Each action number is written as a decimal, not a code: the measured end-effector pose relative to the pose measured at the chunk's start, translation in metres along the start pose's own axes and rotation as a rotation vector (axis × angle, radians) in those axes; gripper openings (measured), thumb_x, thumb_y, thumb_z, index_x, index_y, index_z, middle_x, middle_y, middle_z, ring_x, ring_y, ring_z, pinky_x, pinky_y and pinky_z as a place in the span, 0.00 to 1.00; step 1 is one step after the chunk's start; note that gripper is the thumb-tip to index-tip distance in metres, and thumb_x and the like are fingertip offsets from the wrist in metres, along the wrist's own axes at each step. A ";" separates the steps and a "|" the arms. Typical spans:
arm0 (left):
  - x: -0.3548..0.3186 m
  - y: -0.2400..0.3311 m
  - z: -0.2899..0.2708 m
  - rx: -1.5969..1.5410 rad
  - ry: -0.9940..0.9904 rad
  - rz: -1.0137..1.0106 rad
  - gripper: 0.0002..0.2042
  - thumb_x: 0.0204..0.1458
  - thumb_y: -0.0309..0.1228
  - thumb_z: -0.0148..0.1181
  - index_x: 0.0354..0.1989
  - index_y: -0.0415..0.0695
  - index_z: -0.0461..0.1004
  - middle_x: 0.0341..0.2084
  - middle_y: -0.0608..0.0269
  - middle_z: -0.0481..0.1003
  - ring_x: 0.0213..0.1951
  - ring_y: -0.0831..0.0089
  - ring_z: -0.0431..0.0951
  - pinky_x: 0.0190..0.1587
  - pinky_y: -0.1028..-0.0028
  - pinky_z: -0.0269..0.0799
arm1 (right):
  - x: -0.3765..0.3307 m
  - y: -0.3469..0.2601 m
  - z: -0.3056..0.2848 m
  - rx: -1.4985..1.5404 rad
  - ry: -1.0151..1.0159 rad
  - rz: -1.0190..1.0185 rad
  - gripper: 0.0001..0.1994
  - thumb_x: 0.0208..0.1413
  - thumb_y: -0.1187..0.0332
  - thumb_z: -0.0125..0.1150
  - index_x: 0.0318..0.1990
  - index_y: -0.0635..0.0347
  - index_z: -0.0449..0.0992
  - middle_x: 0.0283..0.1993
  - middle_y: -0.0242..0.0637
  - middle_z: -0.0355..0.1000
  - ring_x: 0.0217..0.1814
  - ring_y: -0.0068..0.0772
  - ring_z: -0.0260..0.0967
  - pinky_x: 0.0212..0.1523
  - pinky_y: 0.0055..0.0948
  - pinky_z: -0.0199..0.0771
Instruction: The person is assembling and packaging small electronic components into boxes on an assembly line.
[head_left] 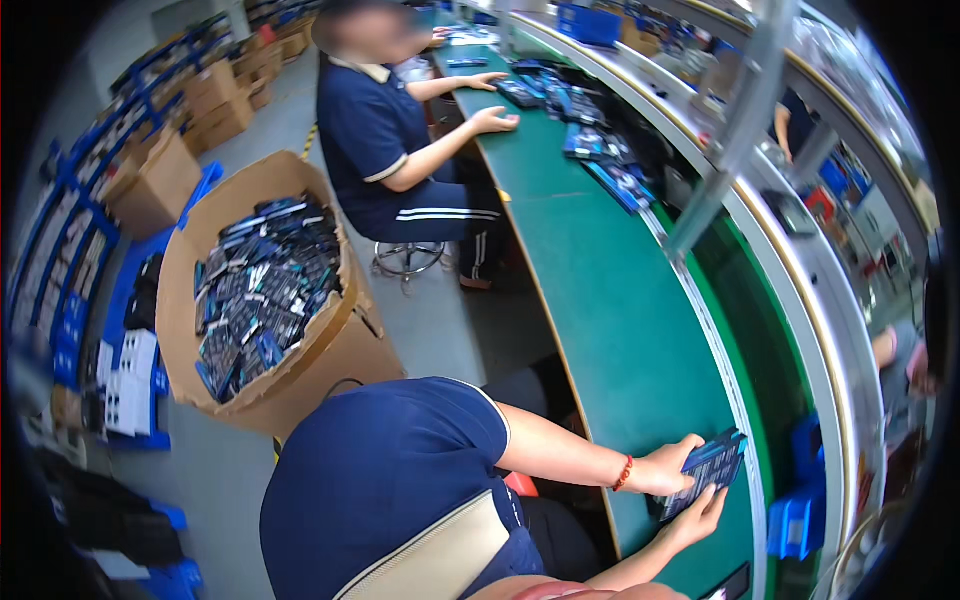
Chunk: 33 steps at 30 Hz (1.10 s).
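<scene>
Over the green bench, my left hand (668,470), with a red bracelet on its wrist, grips a small stack of dark blue-and-black flat packages (716,464). My right hand (698,520) holds the same stack from its near side, fingers bent round the edge. Pale print covers the upper face of the packages. Parts of the stack are hidden behind my fingers.
The green workbench (620,300) runs away ahead, with similar packages (610,160) piled farther along. A co-worker (390,150) sits there. At left stands a big cardboard box (330,375) full of packages. Blue bins (793,525) and a metal post (735,130) line the right side.
</scene>
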<state>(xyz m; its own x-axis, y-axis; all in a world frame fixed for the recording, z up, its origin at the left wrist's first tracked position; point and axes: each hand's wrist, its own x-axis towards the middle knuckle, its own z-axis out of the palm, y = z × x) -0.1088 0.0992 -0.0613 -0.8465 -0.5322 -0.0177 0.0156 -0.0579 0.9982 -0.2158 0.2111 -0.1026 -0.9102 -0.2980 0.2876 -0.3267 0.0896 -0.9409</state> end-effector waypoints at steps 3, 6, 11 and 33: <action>-0.019 0.054 -0.066 0.194 -0.054 0.054 0.35 0.46 0.24 0.56 0.64 0.37 0.49 0.38 0.40 0.74 0.40 0.56 0.78 0.40 0.63 0.73 | -0.014 -0.027 0.015 0.140 -0.116 0.169 0.22 0.63 0.64 0.52 0.60 0.70 0.64 0.45 0.42 0.71 0.34 0.20 0.64 0.28 0.18 0.67; -0.016 0.060 -0.154 0.813 0.217 0.473 0.32 0.44 0.24 0.55 0.62 0.39 0.58 0.47 0.45 0.71 0.43 0.49 0.75 0.42 0.59 0.74 | -0.013 -0.033 0.016 0.133 -0.174 0.147 0.21 0.63 0.64 0.52 0.58 0.70 0.66 0.44 0.41 0.71 0.34 0.21 0.64 0.29 0.18 0.67; 0.004 0.091 -0.324 1.594 0.623 0.708 0.23 0.45 0.25 0.54 0.54 0.43 0.67 0.43 0.53 0.73 0.44 0.57 0.75 0.41 0.62 0.75 | -0.016 -0.032 0.013 0.054 -0.205 0.100 0.15 0.61 0.67 0.54 0.49 0.70 0.73 0.39 0.39 0.73 0.32 0.20 0.64 0.28 0.17 0.65; 0.068 0.042 -0.525 1.324 0.009 0.449 0.15 0.49 0.24 0.53 0.46 0.34 0.68 0.53 0.49 0.67 0.60 0.56 0.62 0.61 0.65 0.60 | -0.017 -0.023 -0.188 -1.126 0.559 -0.087 0.22 0.45 0.60 0.67 0.47 0.60 0.74 0.50 0.45 0.69 0.54 0.50 0.62 0.55 0.42 0.62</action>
<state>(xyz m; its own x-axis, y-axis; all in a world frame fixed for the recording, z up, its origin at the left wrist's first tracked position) 0.1135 -0.3829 -0.0510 -0.8998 -0.2980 0.3187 -0.2312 0.9451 0.2308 -0.2410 0.3929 -0.0520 -0.7680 0.0736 0.6363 -0.1761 0.9308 -0.3203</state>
